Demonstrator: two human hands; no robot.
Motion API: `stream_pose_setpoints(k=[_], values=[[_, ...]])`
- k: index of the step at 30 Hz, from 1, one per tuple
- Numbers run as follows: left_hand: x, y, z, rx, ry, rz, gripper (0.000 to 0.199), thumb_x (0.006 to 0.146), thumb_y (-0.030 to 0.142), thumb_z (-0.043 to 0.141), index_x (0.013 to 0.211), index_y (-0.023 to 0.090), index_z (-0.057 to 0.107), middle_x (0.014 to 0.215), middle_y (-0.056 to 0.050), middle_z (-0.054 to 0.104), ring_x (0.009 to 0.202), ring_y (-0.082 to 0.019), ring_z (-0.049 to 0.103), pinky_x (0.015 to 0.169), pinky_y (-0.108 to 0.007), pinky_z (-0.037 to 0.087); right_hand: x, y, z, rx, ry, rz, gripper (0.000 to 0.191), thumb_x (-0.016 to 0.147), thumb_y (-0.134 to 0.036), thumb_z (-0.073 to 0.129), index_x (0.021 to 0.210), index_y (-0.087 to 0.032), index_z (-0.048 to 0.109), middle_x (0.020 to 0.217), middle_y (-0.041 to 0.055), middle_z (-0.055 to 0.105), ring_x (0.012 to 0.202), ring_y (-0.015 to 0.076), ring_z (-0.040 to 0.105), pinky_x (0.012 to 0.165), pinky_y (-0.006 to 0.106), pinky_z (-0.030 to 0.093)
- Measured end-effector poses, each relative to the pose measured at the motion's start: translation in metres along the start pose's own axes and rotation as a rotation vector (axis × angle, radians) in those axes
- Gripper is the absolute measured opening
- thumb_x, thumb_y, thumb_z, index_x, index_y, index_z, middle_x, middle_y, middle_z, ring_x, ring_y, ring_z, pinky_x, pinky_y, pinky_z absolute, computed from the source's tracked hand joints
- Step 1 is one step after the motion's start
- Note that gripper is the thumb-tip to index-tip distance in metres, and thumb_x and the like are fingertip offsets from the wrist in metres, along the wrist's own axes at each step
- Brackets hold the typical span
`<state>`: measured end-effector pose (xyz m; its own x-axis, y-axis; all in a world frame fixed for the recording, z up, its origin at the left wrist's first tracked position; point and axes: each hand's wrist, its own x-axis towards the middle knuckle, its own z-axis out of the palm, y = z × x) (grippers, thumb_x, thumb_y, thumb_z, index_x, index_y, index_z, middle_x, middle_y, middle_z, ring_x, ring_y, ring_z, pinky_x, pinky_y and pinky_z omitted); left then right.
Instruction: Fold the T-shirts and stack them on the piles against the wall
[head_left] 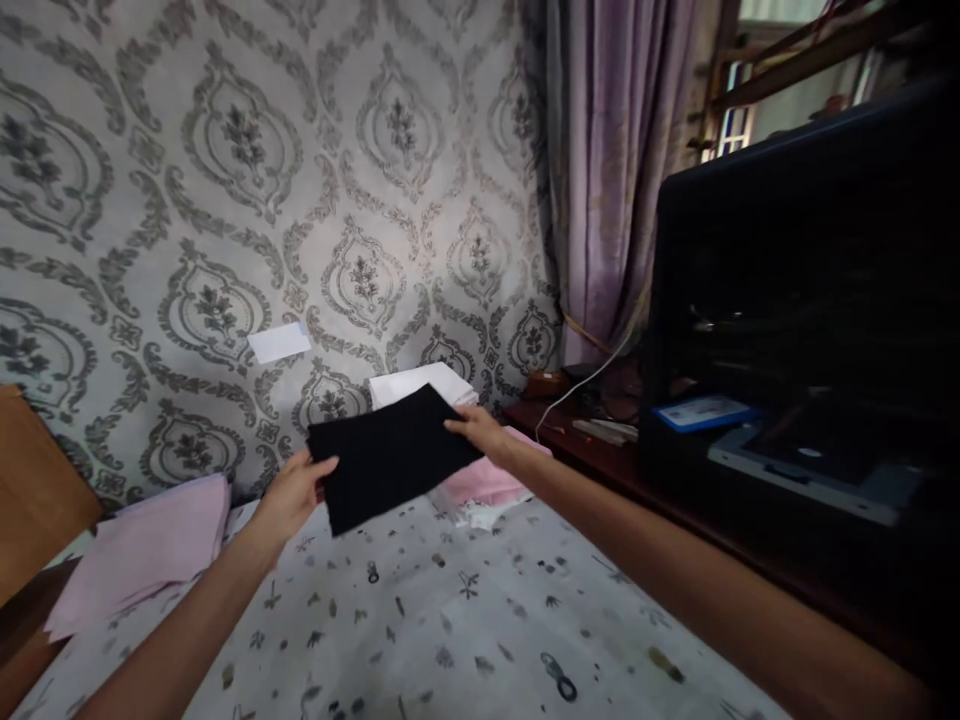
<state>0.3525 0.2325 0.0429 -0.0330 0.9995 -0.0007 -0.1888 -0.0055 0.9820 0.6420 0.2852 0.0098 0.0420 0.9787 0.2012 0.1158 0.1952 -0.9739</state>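
A flat black piece of cloth is stretched between my two hands above the patterned sheet. My left hand pinches its left edge, thumb on top. At the right edge, my right hand grips it with the thumb over the upper face. Behind the cloth lies a white stack by the wall, partly hidden by it. A pink cloth pile sits just beyond my right hand, over something white.
More pink cloths lie at the left beside a brown cardboard box. A white paper is on the wallpaper. On the right stand a dark wooden surface with a white cable, a large black screen-like object and a purple curtain.
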Motion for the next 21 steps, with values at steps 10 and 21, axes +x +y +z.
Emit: stream_pose_setpoints(k=[10, 21], values=[[0.175, 0.015, 0.099, 0.111, 0.085, 0.178, 0.019, 0.07, 0.004, 0.065, 0.083, 0.017, 0.062, 0.066, 0.002, 0.064, 0.055, -0.011, 0.058, 0.052, -0.02, 0.048, 0.139, -0.019, -0.053, -0.423, 0.334, -0.063, 0.028, 0.083, -0.017, 0.059, 0.107, -0.017, 0.072, 0.097, 0.0033, 0.074, 0.096, 0.0214, 0.067, 0.086, 0.03, 0.052], [0.231, -0.044, 0.088, 0.293, 0.157, 0.142, 0.021, 0.072, 0.01, 0.069, 0.091, 0.017, 0.062, 0.068, 0.0, 0.061, 0.062, -0.016, 0.061, 0.057, -0.025, 0.049, 0.172, 0.022, -0.03, -0.989, 0.419, 0.041, 0.041, 0.087, -0.01, 0.055, 0.126, -0.013, 0.066, 0.113, 0.0185, 0.071, 0.103, 0.0253, 0.066, 0.085, 0.034, 0.049]])
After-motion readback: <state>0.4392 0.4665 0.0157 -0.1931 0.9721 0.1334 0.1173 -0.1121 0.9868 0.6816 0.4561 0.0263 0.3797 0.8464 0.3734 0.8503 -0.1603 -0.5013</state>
